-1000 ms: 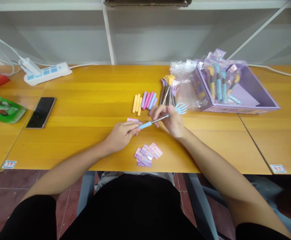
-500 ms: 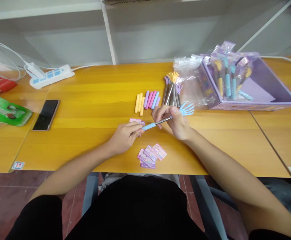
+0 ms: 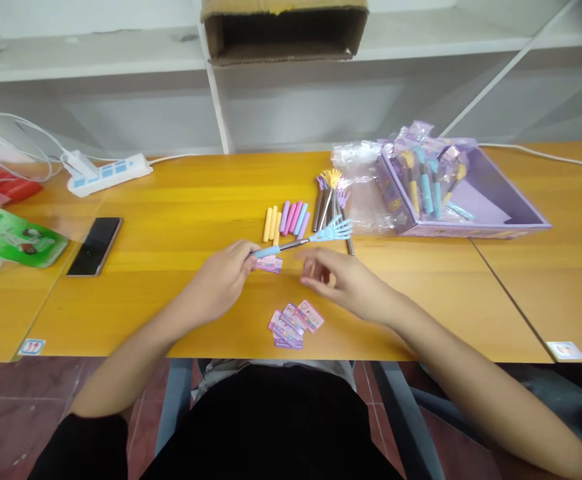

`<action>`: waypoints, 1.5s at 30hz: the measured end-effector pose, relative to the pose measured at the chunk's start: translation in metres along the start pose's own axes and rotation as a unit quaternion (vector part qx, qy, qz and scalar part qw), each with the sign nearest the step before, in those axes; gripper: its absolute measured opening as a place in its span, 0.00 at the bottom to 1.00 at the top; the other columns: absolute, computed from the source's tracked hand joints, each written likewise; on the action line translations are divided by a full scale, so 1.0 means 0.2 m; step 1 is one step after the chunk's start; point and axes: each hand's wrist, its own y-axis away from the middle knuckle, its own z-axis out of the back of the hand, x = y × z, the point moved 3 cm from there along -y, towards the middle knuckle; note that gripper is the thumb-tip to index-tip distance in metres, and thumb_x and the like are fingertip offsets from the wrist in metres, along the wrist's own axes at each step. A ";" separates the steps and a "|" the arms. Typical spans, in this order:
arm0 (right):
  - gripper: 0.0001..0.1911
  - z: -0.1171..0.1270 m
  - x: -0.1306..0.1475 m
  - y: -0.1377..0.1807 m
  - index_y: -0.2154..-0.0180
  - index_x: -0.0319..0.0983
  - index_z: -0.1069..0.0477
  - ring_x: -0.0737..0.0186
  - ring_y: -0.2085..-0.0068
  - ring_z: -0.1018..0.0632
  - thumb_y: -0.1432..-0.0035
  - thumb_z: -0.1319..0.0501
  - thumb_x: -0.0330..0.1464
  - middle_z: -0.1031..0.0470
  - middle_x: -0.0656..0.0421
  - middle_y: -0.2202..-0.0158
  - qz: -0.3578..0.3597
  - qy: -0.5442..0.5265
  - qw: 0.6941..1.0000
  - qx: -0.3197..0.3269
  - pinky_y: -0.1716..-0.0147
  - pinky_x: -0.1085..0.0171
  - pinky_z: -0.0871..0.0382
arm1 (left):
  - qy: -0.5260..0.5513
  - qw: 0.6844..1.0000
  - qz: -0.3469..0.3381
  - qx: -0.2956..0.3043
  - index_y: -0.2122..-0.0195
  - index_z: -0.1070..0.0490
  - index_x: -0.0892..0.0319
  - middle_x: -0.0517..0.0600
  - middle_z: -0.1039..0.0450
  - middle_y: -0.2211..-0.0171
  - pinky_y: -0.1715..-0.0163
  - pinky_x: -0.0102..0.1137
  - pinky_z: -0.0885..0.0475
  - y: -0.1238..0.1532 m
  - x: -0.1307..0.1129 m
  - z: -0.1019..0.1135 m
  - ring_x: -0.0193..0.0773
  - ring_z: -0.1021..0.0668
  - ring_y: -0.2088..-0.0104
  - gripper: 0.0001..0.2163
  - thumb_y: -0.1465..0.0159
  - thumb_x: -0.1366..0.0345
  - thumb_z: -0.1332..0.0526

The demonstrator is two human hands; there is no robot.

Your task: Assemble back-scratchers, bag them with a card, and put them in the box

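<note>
My left hand [image 3: 221,280] is closed on the blue grip of a small telescopic back scratcher [image 3: 303,241], whose metal rod ends in a pale blue claw head. A pink card [image 3: 269,264] lies just under that grip. My right hand [image 3: 343,280] hovers low over the table with fingers loosely spread and holds nothing. A small stack of pink and purple cards [image 3: 295,319] lies near the table's front edge, just below my right hand.
Coloured rubber grips [image 3: 285,220] and a bundle of metal scratchers [image 3: 329,193] lie behind the hands. A purple box [image 3: 495,200] with bagged scratchers sits at right, beside clear bags [image 3: 361,180]. A phone [image 3: 95,245], power strip [image 3: 108,173] and green packet [image 3: 11,237] are at left.
My right hand has let go of the scratcher's rod and dropped toward the card stack. My left hand alone now holds the scratcher. The camera tilted up.
</note>
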 end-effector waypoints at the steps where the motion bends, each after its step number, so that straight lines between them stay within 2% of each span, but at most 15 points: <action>1: 0.10 0.01 0.02 0.07 0.45 0.46 0.23 0.62 0.69 0.22 0.26 0.35 0.34 0.19 0.57 0.60 0.039 0.063 0.997 -0.018 0.68 0.60 0.27 | -0.012 1.000 0.015 0.004 0.49 0.27 0.54 0.51 0.20 0.58 0.60 0.36 0.26 0.03 0.01 0.02 0.42 0.19 0.61 0.12 0.19 0.60 0.50; 3: 0.19 0.02 0.09 0.21 0.42 0.50 0.23 0.57 0.63 0.19 0.31 0.32 0.28 0.17 0.57 0.59 0.147 0.186 0.966 -0.107 0.62 0.57 0.25 | -0.025 0.999 0.036 0.017 0.47 0.27 0.54 0.52 0.18 0.55 0.58 0.37 0.25 0.09 0.02 0.05 0.44 0.18 0.58 0.13 0.18 0.58 0.50; 5: 0.29 0.01 0.13 0.32 0.36 0.52 0.25 0.51 0.57 0.17 0.34 0.29 0.26 0.16 0.54 0.55 0.183 0.284 0.926 -0.171 0.55 0.52 0.23 | -0.028 0.998 0.039 0.040 0.43 0.27 0.53 0.52 0.17 0.49 0.52 0.40 0.23 0.15 0.03 0.04 0.46 0.16 0.52 0.15 0.18 0.55 0.50; 7: 0.34 -0.02 0.15 0.36 0.30 0.51 0.29 0.46 0.48 0.18 0.34 0.30 0.26 0.17 0.50 0.48 0.161 0.346 0.907 -0.179 0.47 0.46 0.23 | -0.031 0.997 0.024 0.064 0.38 0.27 0.51 0.53 0.18 0.41 0.45 0.42 0.23 0.20 0.03 0.02 0.47 0.16 0.45 0.16 0.18 0.53 0.48; 10: 0.36 -0.08 0.16 0.34 0.26 0.49 0.34 0.44 0.41 0.20 0.30 0.35 0.24 0.19 0.48 0.42 0.134 0.379 0.904 -0.145 0.41 0.43 0.25 | -0.035 0.995 -0.002 0.096 0.35 0.27 0.50 0.52 0.20 0.36 0.39 0.43 0.24 0.25 0.01 -0.04 0.48 0.18 0.39 0.18 0.18 0.54 0.48; 14: 0.29 -0.12 0.17 0.31 0.29 0.45 0.30 0.48 0.47 0.19 0.27 0.41 0.22 0.17 0.49 0.49 0.161 0.384 0.902 -0.113 0.47 0.48 0.24 | -0.053 0.992 -0.035 0.113 0.38 0.24 0.52 0.53 0.16 0.43 0.45 0.40 0.21 0.30 -0.04 -0.11 0.46 0.15 0.45 0.17 0.18 0.56 0.49; 18: 0.21 -0.16 0.16 0.31 0.37 0.41 0.23 0.51 0.55 0.22 0.26 0.42 0.23 0.17 0.50 0.53 0.161 0.402 0.897 -0.087 0.52 0.52 0.26 | -0.123 0.987 -0.053 0.085 0.38 0.24 0.54 0.55 0.17 0.53 0.54 0.38 0.20 0.31 -0.08 -0.19 0.45 0.15 0.55 0.18 0.18 0.56 0.49; 21: 0.17 -0.18 0.14 0.32 0.41 0.38 0.22 0.53 0.58 0.23 0.26 0.41 0.23 0.18 0.50 0.55 0.148 0.410 0.896 -0.085 0.55 0.54 0.28 | -0.134 0.985 -0.077 0.072 0.35 0.27 0.54 0.55 0.19 0.52 0.56 0.38 0.21 0.31 -0.07 -0.25 0.45 0.16 0.57 0.19 0.18 0.56 0.51; 26: 0.18 -0.16 0.09 0.36 0.42 0.40 0.22 0.52 0.58 0.23 0.27 0.42 0.22 0.18 0.52 0.57 0.120 0.404 0.901 -0.097 0.54 0.54 0.30 | -0.180 0.974 -0.115 0.073 0.42 0.25 0.57 0.56 0.18 0.55 0.58 0.39 0.22 0.31 0.00 -0.28 0.47 0.17 0.57 0.17 0.17 0.58 0.52; 31: 0.20 -0.05 0.00 0.46 0.40 0.41 0.24 0.52 0.57 0.23 0.28 0.42 0.21 0.18 0.52 0.56 0.077 0.419 0.897 -0.120 0.53 0.53 0.31 | -0.261 0.955 -0.128 0.050 0.46 0.24 0.58 0.56 0.18 0.56 0.57 0.39 0.22 0.32 0.11 -0.18 0.47 0.17 0.57 0.16 0.18 0.63 0.51; 34: 0.20 0.05 -0.05 0.53 0.43 0.43 0.22 0.53 0.57 0.22 0.31 0.40 0.20 0.18 0.53 0.58 0.059 0.442 0.884 -0.141 0.52 0.54 0.32 | -0.307 0.943 -0.125 0.034 0.49 0.22 0.60 0.57 0.17 0.58 0.56 0.42 0.22 0.34 0.18 -0.10 0.49 0.17 0.58 0.16 0.18 0.62 0.50; 37: 0.21 0.18 -0.10 0.62 0.45 0.44 0.20 0.56 0.59 0.22 0.33 0.39 0.20 0.18 0.55 0.59 0.053 0.470 0.867 -0.156 0.53 0.56 0.33 | -0.314 0.942 -0.113 0.024 0.49 0.21 0.60 0.58 0.17 0.59 0.56 0.43 0.21 0.38 0.25 -0.02 0.50 0.17 0.58 0.18 0.18 0.60 0.50; 41: 0.19 0.39 -0.23 0.80 0.47 0.43 0.19 0.61 0.60 0.22 0.33 0.38 0.20 0.16 0.56 0.58 0.036 0.525 0.834 -0.163 0.52 0.60 0.33 | -0.317 0.945 -0.078 0.012 0.48 0.20 0.60 0.60 0.16 0.55 0.53 0.45 0.20 0.45 0.39 0.11 0.52 0.15 0.55 0.20 0.18 0.57 0.52; 45: 0.14 0.60 -0.41 1.02 0.53 0.47 0.15 0.61 0.64 0.24 0.32 0.36 0.25 0.16 0.55 0.61 -0.078 0.557 0.805 -0.190 0.60 0.61 0.36 | -0.294 0.955 -0.042 0.012 0.47 0.20 0.58 0.60 0.16 0.51 0.50 0.47 0.20 0.56 0.57 0.23 0.54 0.14 0.52 0.22 0.18 0.52 0.51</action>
